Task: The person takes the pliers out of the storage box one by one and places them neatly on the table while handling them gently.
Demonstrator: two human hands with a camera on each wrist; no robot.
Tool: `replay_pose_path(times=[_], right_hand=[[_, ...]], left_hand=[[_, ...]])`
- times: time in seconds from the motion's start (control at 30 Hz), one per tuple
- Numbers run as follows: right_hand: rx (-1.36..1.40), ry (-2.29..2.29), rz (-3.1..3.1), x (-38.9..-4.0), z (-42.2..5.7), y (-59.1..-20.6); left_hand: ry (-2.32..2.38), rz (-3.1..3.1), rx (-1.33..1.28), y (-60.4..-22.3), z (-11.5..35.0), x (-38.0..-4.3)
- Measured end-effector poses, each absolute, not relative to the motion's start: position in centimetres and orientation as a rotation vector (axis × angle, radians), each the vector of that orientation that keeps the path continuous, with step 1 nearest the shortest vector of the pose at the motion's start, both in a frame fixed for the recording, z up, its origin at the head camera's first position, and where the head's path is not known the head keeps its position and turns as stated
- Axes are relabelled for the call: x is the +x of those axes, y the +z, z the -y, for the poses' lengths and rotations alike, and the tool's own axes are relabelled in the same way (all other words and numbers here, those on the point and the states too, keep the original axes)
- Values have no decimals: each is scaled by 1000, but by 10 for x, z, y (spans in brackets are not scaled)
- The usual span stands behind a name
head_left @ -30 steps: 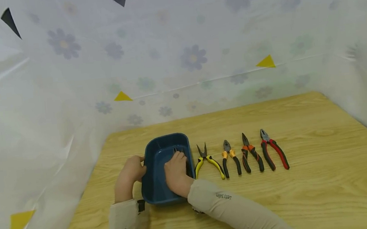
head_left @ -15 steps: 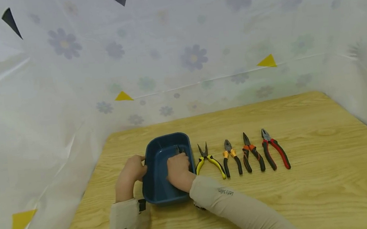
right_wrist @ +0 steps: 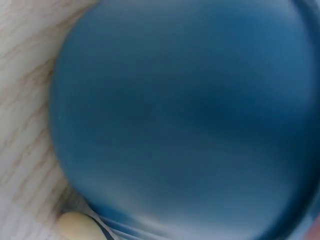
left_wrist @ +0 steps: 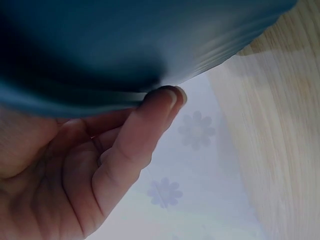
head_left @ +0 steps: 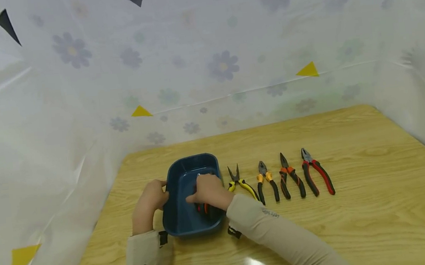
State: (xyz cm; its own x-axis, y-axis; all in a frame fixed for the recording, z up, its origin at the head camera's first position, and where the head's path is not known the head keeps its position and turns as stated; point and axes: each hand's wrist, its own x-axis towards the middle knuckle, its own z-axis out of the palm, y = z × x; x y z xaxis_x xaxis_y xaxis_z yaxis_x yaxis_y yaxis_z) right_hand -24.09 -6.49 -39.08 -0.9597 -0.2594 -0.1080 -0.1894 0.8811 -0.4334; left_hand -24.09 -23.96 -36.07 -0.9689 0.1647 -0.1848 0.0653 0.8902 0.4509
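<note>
Looking at a dark blue tray [head_left: 184, 212] on a wood-grain table [head_left: 381, 206], with red-and-black handles [head_left: 206, 208] lying inside, over toward the right wall. As for the right hand [head_left: 211, 189]: down in the tray, right over the far part of those handles, back of the hand up, thumb poking out to the left above the tray floor. Handle ends showing on the near side of the palm, so closer to the near wall than the grip. Can't tell if pinched or just touched, with the fingertips hidden in the head view. Mostly blue wall in the right wrist view, plus a sliver of skin [right_wrist: 314, 231] bottom right and a rounded yellow tip [right_wrist: 80, 227] bottom left, just outside the tray.

Easier to read on the other side: left hand [head_left: 153, 198] gripping the tray's left rim, fingers bent against it in the left wrist view. Well apart from the handles, with bare tray floor in between.

Outside to the right, heads pointing away: yellow-and-black pliers [head_left: 247, 189] just beside the tray, partly covered by the right sleeve [head_left: 284, 240], then yellow-orange pliers [head_left: 261, 180], orange-and-black pliers [head_left: 286, 171] and red-and-black pliers [head_left: 309, 162].
</note>
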Motion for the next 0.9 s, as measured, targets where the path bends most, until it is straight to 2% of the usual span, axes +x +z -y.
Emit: replay_pose_path(times=[0.3, 0.9], right_hand=[[-379, -1008, -2762, -236, 59, -392], [-358, -1224, -2705, -224, 45, -376]], left_hand=[[666, -2830, 175, -363, 240, -242], [676, -2845, 213, -364, 240, -245]])
